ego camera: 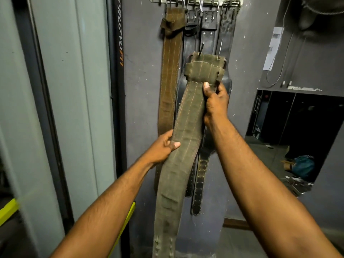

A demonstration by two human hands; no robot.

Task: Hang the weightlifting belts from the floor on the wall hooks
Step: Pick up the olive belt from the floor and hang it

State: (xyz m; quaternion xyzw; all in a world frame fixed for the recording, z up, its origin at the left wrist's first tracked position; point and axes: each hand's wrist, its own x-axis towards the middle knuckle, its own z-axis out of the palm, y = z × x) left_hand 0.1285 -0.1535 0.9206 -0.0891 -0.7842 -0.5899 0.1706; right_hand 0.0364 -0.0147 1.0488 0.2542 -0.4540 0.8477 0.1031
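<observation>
Both grips are locked on the same olive-green suede belt (183, 131), held up in front of the wall. The right hand (215, 103) is clamped around the belt just below its buckle end, thumb pressed flat on the front face and fingers wrapped round the back edge. The left hand (161, 146) pinches the belt lower down on its left edge, thumb on the front and fingers curled behind. The belt runs upright with a slight lean, buckle end up top with its metal prongs poking upward, and the long tail drops past the bottom of the shot, so whether it reaches the floor can't be told. Right behind it, a metal hook rack (197, 1) sits at the top of the grey wall (141, 75) with several belts already hanging: a brown suede belt (170, 75) on the left, then a few black leather belts (209, 34) side by side, their hole-punched tails dangling below the person's left hand. The held belt's buckle end is well below the rack, overlapping the black ones. Left of the wall is a dark upright post with "PROZYOFIT" lettering (120, 45), and a mirror (290, 138) is off to the right.
</observation>
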